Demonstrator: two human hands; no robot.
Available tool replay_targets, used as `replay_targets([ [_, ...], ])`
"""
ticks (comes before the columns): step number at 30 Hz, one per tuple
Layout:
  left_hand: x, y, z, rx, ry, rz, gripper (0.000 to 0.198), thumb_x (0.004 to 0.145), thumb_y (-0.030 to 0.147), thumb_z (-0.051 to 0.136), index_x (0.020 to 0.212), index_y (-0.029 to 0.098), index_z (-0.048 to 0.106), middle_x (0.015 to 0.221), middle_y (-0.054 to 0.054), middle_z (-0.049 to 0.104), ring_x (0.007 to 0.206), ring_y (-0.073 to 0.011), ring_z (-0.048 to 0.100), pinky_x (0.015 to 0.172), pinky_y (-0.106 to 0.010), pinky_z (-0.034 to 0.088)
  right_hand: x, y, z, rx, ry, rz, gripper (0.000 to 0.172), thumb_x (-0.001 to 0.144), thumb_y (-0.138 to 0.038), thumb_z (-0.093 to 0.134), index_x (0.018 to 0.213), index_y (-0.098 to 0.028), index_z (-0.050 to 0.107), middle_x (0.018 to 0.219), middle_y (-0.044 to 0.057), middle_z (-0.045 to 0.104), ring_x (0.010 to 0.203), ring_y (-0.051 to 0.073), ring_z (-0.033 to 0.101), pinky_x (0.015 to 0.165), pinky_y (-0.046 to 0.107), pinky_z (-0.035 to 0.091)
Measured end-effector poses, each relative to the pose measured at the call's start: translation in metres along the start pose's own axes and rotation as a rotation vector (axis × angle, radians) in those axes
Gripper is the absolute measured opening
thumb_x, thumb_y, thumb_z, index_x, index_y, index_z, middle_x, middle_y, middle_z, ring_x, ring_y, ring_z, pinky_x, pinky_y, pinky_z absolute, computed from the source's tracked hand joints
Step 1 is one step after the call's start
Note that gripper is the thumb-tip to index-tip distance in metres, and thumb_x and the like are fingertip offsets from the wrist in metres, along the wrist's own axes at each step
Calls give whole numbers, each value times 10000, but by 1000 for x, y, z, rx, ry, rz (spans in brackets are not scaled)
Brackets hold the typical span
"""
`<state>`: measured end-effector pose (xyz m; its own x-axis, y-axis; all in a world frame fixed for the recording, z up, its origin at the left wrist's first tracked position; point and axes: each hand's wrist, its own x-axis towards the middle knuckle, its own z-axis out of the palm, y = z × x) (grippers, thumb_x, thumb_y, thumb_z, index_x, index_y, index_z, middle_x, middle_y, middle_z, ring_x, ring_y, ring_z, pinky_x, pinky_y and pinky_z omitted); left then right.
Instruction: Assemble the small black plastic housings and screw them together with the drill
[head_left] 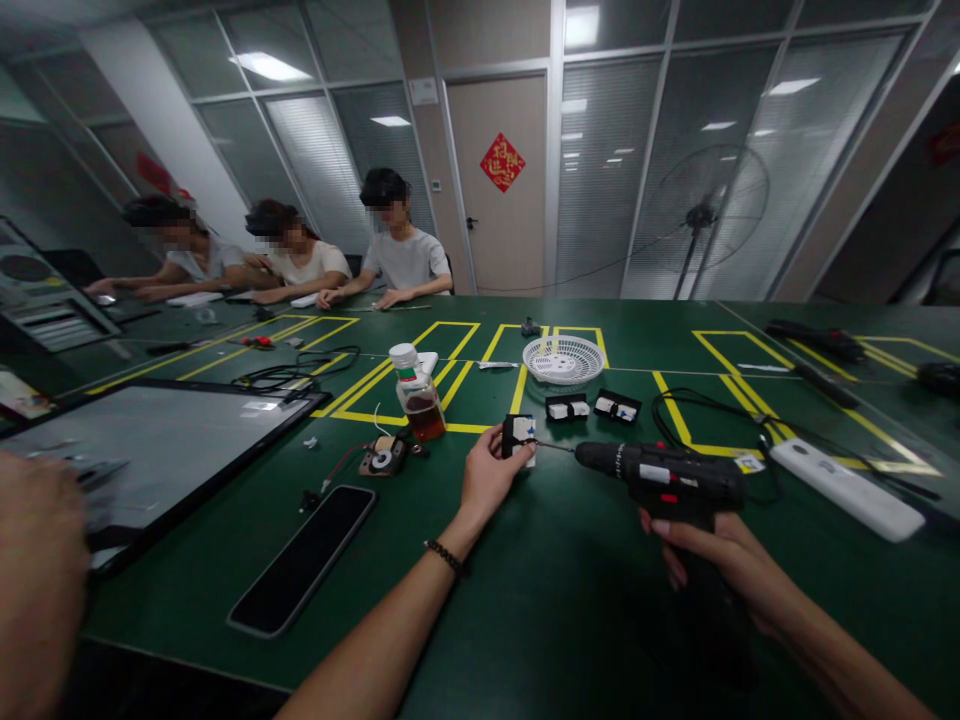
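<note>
Two-handed: pinching module (519,437) w/ L hand (487,478) fingers, gripping drill (660,472) w/ R hand (720,560); prob. screw-driving, bit (555,448) just right of fingers, so keep aligned.

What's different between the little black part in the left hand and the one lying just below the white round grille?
The held part stands on edge, pinched in the left hand; the lying part rests flat on the green table. The power screwdriver in the right hand points its bit at the held part; nothing touches the lying part. Both are small, black with white.
</note>
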<state>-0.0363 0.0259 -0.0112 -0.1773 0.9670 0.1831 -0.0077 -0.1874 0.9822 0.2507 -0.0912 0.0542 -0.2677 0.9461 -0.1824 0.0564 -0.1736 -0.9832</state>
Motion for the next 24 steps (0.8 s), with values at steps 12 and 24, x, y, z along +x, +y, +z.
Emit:
replay_targets([
  [12,0,0,-1,30,-7,-6,613,663,318,812,1203,166,564,1215,-143,630,1096,-225,618,992,-391,454,1,7,-3,12,9,0,281,888,-381,557,1008,-130,595,568,10,580,552,167,539,562,297,457],
  [24,-1,3,2,24,3,-3,610,671,316,807,1205,158,556,1197,-148,639,1061,-227,636,951,-387,487,2,5,-1,9,25,8,305,868,-403,573,988,-124,606,558,13,580,539,169,540,556,301,458],
])
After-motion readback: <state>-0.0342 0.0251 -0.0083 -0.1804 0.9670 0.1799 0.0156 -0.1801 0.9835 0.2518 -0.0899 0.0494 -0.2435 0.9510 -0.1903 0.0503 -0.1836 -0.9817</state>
